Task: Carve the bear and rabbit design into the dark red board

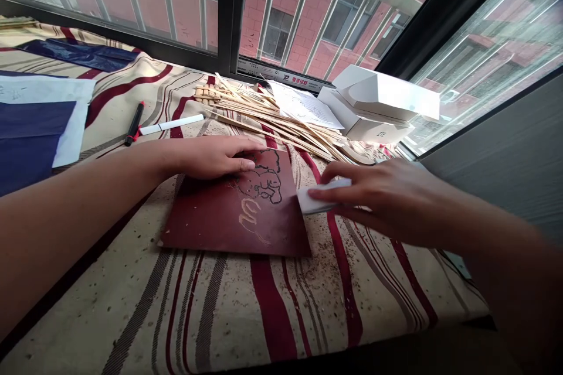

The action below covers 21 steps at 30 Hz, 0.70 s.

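A dark red board (206, 217) lies on the striped cloth, with a black-outlined cartoon animal (264, 181) and pale carved curves (250, 214) on its surface. My left hand (215, 155) rests flat on the board's far edge, fingers stretched out and thumb beside the drawing. Just off the board's right edge, my right hand (360, 190) grips a flat white pad (323, 196) between thumb and fingers. Motion blurs this hand, and I cannot tell whether the pad is folded tissue or an eraser.
Brown crumbs (325, 252) dot the striped cloth (229, 316). Behind the board lie thin wooden strips (264, 111), a paper sheet (305, 104) and a white box (378, 105). A black-and-red marker (134, 123), a white pen (171, 124) and dark blue sheets (35, 135) are at left.
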{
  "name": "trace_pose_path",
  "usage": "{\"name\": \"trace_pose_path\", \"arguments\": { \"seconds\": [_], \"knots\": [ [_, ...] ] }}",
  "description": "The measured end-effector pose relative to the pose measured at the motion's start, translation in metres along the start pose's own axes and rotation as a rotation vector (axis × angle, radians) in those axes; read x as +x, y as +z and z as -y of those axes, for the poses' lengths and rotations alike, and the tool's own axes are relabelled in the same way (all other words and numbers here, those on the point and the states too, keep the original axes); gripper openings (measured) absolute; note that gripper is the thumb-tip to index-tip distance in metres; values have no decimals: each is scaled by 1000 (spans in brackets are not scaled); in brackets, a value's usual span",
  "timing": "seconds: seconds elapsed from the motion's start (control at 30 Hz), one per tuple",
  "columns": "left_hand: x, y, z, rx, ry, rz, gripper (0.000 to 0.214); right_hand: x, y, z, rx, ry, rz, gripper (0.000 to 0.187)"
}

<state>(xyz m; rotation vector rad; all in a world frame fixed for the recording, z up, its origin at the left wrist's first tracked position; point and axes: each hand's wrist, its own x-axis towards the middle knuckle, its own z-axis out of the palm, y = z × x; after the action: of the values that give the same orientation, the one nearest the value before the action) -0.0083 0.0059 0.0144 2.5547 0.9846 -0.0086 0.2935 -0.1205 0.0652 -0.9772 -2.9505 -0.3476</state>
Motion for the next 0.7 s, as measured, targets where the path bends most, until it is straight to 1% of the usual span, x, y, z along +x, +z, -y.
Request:
{"name": "trace_pose_path", "arguments": {
  "seconds": [0.03, 0.1, 0.13, 0.17, 0.2, 0.23, 0.27, 0.3, 0.33, 0.4, 0.43, 0.47, 0.5, 0.53, 0.57, 0.6, 0.63, 0.67, 0.7],
  "knots": [
    [0, 0, 1, -4, 0, 6, 78, -2, 1, 0, -9, 31, -21, 36],
    [0, 1, 2, -4, 10, 4, 77, 1, 3, 8, 94, 26, -87, 39],
    [0, 1, 2, -1, 19, -3, 76, 3, 5, 13, 128, -11, -110, 39],
    [1, 1, 2, 1, 27, -12, 75, 6, 6, 18, 113, -58, -81, 39],
    [1, 1, 3, 2, 32, -19, 75, 7, 7, 20, 71, -84, 8, 41],
    [1, 1, 3, 0, 33, -18, 75, 5, 8, 21, 41, -97, 44, 43],
    [1, 1, 4, -3, 31, -11, 75, 2, 9, 19, 4, -80, 28, 43],
    [1, 1, 4, -8, 26, 0, 75, -2, 9, 17, -62, -23, 24, 42],
    [1, 1, 5, -12, 22, 11, 75, -5, 8, 15, -107, 48, -23, 39],
    [1, 0, 5, -13, 25, 18, 75, -9, 8, 17, -82, 106, -103, 38],
    [1, 0, 5, -11, 33, 12, 74, -9, 9, 21, -10, 69, -107, 40],
    [1, 0, 5, -8, 42, 5, 73, -7, 10, 25, 50, 21, -83, 42],
    [0, 0, 4, -6, 49, -2, 73, -5, 12, 27, 85, -67, -11, 47],
    [1, 0, 4, -4, 52, -4, 73, -5, 14, 27, 51, -64, 18, 54],
    [1, 0, 3, -3, 48, 0, 73, -6, 17, 24, -8, -1, -3, 58],
    [1, -1, 3, -2, 39, 8, 74, -8, 20, 17, -87, 97, -16, 56],
    [1, -1, 2, -1, 29, 17, 74, -12, 24, 9, -147, 217, -1, 50],
    [1, -1, 2, -2, 19, 25, 74, -17, 28, 1, -157, 310, 25, 43],
    [1, -1, 2, -4, 13, 33, 74, -22, 31, -7, -129, 353, 30, 41]
  ]
}}
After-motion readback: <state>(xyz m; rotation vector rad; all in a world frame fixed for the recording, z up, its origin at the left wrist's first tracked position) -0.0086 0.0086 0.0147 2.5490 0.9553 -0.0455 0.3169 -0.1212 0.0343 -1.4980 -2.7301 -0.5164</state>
